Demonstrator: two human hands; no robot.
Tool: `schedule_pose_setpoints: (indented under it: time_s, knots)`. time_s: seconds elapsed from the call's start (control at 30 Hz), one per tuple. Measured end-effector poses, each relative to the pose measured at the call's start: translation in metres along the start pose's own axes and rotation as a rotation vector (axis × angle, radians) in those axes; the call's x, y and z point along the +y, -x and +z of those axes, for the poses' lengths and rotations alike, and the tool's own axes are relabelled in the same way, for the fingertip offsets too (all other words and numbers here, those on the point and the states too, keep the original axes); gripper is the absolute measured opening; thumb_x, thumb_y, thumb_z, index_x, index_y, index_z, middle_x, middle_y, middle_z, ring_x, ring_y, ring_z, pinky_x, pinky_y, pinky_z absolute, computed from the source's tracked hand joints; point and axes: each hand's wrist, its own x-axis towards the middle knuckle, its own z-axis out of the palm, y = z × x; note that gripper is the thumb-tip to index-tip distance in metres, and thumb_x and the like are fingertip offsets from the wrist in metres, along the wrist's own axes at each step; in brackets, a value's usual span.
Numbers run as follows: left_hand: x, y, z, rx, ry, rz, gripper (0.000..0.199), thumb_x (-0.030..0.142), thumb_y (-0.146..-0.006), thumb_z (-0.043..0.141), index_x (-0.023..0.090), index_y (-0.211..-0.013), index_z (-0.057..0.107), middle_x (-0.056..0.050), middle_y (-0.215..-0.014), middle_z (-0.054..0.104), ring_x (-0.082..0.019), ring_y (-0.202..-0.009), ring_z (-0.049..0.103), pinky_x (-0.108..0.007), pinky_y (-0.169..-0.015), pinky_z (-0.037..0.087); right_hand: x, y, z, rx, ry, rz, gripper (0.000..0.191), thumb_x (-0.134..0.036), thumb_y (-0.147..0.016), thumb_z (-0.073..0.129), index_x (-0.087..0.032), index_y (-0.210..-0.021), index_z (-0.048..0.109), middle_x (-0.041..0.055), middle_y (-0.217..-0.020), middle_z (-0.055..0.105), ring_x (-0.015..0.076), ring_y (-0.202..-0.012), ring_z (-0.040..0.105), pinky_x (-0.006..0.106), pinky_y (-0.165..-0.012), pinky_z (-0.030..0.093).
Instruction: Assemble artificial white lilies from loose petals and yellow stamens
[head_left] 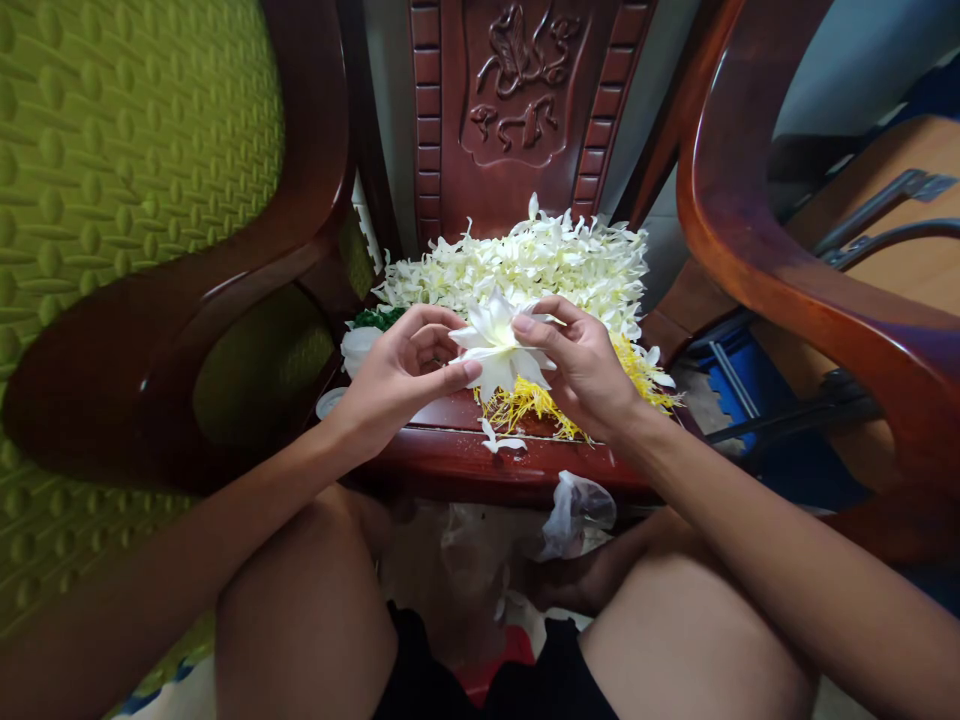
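Between my two hands, above the front of a wooden chair seat, is a white artificial-looking flower (496, 345) with layered pointed petals. My left hand (409, 365) pinches its left petals between thumb and fingers. On the other side, my right hand (577, 355) grips the right petals with thumb and forefinger. Behind the flower a large heap of white flower pieces (517, 260) covers the seat. Yellow thread-like stamens (525, 408) lie in a pile below and to the right of the flower. A loose white petal piece (501, 440) rests near the seat's front edge.
The carved chair back (525, 100) rises behind the heap, with curved armrests (720, 190) at the sides. Green bundles (381, 318) and a white plastic bag (360, 348) sit at the seat's left. A clear plastic bag (574, 512) hangs below the front edge. Green textured matting (127, 130) stands left.
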Motion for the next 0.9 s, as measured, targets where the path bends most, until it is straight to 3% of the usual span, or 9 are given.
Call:
schedule_pose_setpoints:
  time_s: [0.37, 0.53, 0.67, 0.77, 0.9]
  knots:
    - [-0.002, -0.001, 0.000, 0.035, 0.017, 0.034, 0.031, 0.024, -0.072, 0.086, 0.019, -0.091, 0.063, 0.001, -0.082, 0.066, -0.009, -0.072, 0.059, -0.016, -0.060, 0.048, -0.001, 0.002, 0.000, -0.031, -0.006, 0.004, 0.034, -0.031, -0.063, 0.087, -0.023, -0.078, 0.058, -0.0053, -0.067, 0.059, 0.0093, -0.060, 0.052, 0.025, -0.060, 0.047]
    - [-0.001, -0.005, -0.006, 0.096, 0.070, -0.005, 0.028, 0.047, -0.087, 0.068, 0.019, -0.094, 0.067, -0.003, -0.089, 0.065, -0.012, -0.075, 0.059, -0.020, -0.062, 0.047, -0.006, 0.003, 0.001, 0.011, 0.005, -0.007, 0.030, -0.033, -0.067, 0.082, -0.026, -0.084, 0.058, -0.0046, -0.073, 0.059, 0.0103, -0.060, 0.052, 0.026, -0.059, 0.047]
    - [-0.002, -0.008, -0.009, -0.003, -0.137, 0.036, 0.023, 0.035, -0.079, 0.076, 0.019, -0.095, 0.070, -0.004, -0.097, 0.068, -0.015, -0.086, 0.061, -0.022, -0.072, 0.048, -0.007, 0.001, 0.005, -0.022, 0.019, -0.020, 0.035, -0.035, -0.071, 0.078, -0.029, -0.101, 0.060, -0.0047, -0.076, 0.061, 0.0109, -0.060, 0.054, 0.026, -0.058, 0.049]
    - [0.000, -0.008, -0.007, -0.088, -0.284, 0.051, 0.018, 0.032, -0.074, 0.077, 0.017, -0.082, 0.071, -0.006, -0.090, 0.070, -0.020, -0.085, 0.061, -0.027, -0.074, 0.050, -0.006, 0.001, 0.011, -0.059, 0.032, -0.020, 0.040, -0.037, -0.072, 0.078, -0.030, -0.107, 0.059, -0.0042, -0.079, 0.063, 0.0119, -0.063, 0.057, 0.026, -0.060, 0.050]
    - [0.005, -0.006, -0.011, -0.012, -0.406, 0.115, 0.010, 0.025, -0.068, 0.073, 0.017, -0.065, 0.067, -0.003, -0.070, 0.066, -0.018, -0.070, 0.056, -0.027, -0.065, 0.048, 0.001, -0.009, 0.017, -0.129, 0.048, -0.008, 0.040, -0.044, -0.076, 0.076, -0.029, -0.109, 0.059, -0.0027, -0.085, 0.064, 0.0121, -0.066, 0.058, 0.026, -0.062, 0.051]
